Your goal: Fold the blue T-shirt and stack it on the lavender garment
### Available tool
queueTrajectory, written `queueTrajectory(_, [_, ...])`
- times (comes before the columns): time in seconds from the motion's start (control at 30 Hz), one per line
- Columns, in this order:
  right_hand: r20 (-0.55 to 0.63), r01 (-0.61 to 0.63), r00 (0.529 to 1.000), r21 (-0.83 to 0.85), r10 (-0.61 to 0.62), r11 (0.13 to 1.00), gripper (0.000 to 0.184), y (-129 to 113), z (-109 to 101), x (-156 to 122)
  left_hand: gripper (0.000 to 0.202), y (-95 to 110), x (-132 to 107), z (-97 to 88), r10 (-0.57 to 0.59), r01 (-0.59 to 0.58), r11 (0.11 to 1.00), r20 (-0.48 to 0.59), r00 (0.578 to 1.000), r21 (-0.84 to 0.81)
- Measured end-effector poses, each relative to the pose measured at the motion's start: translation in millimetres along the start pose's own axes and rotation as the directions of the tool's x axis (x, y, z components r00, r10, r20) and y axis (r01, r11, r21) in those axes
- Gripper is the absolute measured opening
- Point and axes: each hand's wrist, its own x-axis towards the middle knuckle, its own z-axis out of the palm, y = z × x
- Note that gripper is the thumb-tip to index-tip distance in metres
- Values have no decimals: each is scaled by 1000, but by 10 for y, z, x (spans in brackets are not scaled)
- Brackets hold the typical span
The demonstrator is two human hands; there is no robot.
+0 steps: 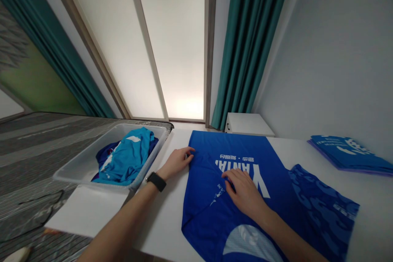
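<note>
A blue T-shirt [208, 172] with white lettering lies spread on the white table [166, 204], its left sleeve and side folded inward over the front. At its far left edge my left hand [178, 161] touches the fabric, finger and thumb slightly apart; a dark watch is on that wrist. My right hand [244, 190] rests over the lettering in the middle, fingers spread and curved on the folded-in part. The patterned right sleeve [325, 204] stretches out flat to the right.
A clear plastic bin [76, 172] holding crumpled blue clothes [129, 159] stands left of the table. Folded shirts [350, 151] are stacked at the table's right. Behind it are a white cabinet [248, 123], teal curtains [245, 49] and frosted sliding doors [172, 49].
</note>
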Motion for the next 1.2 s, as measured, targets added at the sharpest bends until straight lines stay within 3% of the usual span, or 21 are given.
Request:
queueTrajectory(0.27, [23,15,1000,-43,-14,999,23,37,14,-3,22,-99,-83,-21,-29,29,1000,-26,999,-9])
queueTrajectory(0.47, [6,17,1000,-93,-17,995,22,46,16,-3,13,-159,-139,9,-10,16,996,-65,998,85])
queueTrajectory(0.67, [-29,28,999,-114,-31,993,21,55,1,-12,27,25,-259,-24,140,-107,969,-133,981,224])
queueTrajectory(0.83, [8,124,992,6,-124,992,31,-21,-65,-13,56,312,-551,78,284,-290,925,63,957,247])
queueTrajectory(0.97, [68,203,976,64,-207,977,39,-74,-57,-34,61,360,-722,182,227,-271,922,182,957,275])
queueTrajectory(1.1, [104,203,973,57,-208,977,40,-70,-24,-53,62,353,-739,210,170,-228,928,211,963,296])
queueTrajectory(1.2, [125,192,973,41,-195,981,38,-61,-29,-57,64,340,-733,226,166,-210,932,169,972,294])
